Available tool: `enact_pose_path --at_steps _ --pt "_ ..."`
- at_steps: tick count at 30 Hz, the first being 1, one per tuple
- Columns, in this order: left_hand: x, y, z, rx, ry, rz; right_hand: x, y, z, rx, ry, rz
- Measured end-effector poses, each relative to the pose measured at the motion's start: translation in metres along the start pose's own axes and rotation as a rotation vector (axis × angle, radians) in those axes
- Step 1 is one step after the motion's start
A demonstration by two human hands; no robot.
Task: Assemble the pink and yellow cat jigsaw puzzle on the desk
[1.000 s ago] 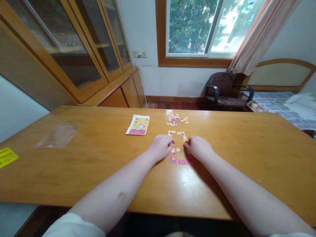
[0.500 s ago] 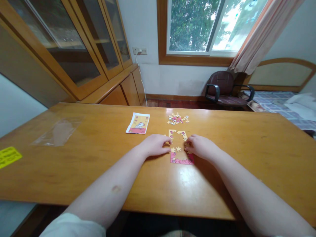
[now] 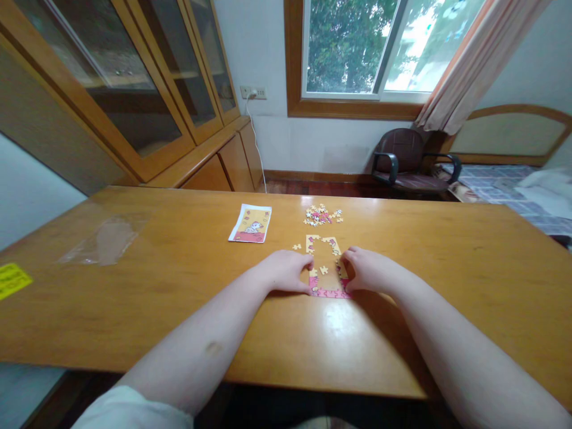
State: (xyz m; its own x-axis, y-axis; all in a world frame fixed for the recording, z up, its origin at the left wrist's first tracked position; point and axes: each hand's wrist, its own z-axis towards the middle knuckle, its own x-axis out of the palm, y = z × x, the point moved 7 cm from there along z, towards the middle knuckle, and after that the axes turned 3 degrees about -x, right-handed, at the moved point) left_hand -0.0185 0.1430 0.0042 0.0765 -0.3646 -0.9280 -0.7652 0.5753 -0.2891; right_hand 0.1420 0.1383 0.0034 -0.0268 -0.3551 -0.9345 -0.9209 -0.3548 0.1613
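Observation:
A partly joined jigsaw border lies flat on the table, pink along the near side and yellow at the far end. My left hand is at its left edge, thumb and fingers apart, the thumb by the near corner. Along the right edge is my right hand, its thumb and fingers also spread and touching the border. Inside the border lies a loose yellow jigsaw piece. Another yellow piece rests outside it, just beyond my left hand. My fingers cover parts of both side edges.
Beyond the border is a pile of loose jigsaw pieces. A picture card lies to its left. Farther left are a clear plastic bag and a yellow label. A chair stands past the wooden table.
Both hands have slid nearer along the border's sides, and their thumbs now reach the near corners. The yellow piece beyond my left hand has come into clear view.

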Motion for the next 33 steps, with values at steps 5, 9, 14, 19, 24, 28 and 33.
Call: enact_pose_path --at_steps 5,9,14,19,24,28,33 --pt "-0.001 0.003 0.000 0.001 0.008 0.004 0.000 0.001 0.000 -0.010 -0.012 0.000" --pt "-0.001 0.004 -0.001 0.014 -0.007 -0.016 0.000 0.002 -0.002 -0.011 -0.013 0.010" --pt "-0.007 0.016 0.004 -0.029 -0.165 -0.176 -0.009 -0.002 0.004 -0.016 -0.176 0.075" --pt "-0.012 0.047 0.015 -0.189 -0.411 -0.303 -0.028 -0.016 0.039 -0.041 -0.484 0.048" --pt "-0.012 0.053 0.021 -0.201 -0.488 -0.360 -0.042 -0.029 0.107 0.035 -0.463 -0.026" --pt "-0.010 0.054 0.021 -0.188 -0.497 -0.387 -0.048 -0.028 0.153 0.079 -0.375 -0.029" --pt "-0.009 0.061 0.022 -0.201 -0.554 -0.421 -0.046 -0.020 0.182 0.043 -0.219 -0.046"
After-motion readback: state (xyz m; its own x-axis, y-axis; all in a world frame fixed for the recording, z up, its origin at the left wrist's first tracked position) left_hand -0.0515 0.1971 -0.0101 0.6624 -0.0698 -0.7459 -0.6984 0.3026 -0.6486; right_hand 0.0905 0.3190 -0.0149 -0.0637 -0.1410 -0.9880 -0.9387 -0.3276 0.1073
